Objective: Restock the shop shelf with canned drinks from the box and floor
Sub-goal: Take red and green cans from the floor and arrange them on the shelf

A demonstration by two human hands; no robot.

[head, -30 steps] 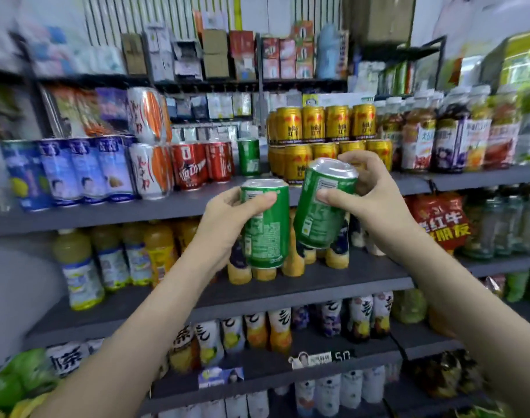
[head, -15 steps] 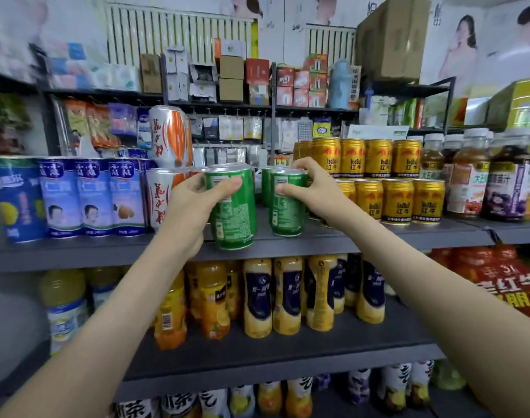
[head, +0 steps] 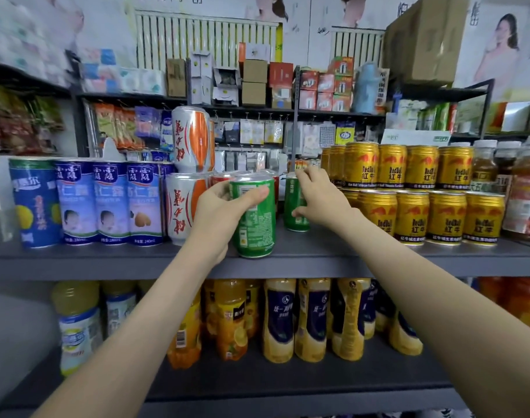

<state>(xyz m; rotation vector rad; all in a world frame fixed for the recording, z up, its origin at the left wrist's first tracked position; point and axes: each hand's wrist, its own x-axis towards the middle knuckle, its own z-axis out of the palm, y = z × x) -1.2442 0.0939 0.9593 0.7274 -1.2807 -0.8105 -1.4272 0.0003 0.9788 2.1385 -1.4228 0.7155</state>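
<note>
The left hand (head: pixel 218 215) is gripping a green can (head: pixel 254 224), thumb across its front, fingers curled behind. The smooth metal cylinder is standing upright, lid up, near the front edge of the shelf (head: pixel 318 254). The right hand (head: pixel 321 197) is touching a second can (head: pixel 291 197) (also upright, farther back); whether its fingers are gripping, I cannot tell.

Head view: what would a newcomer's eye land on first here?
The left hand grips a green can near the front edge of the grey shelf, and the right hand touches a second green can further back. Right of them stand two stacked rows of gold cans.
</note>
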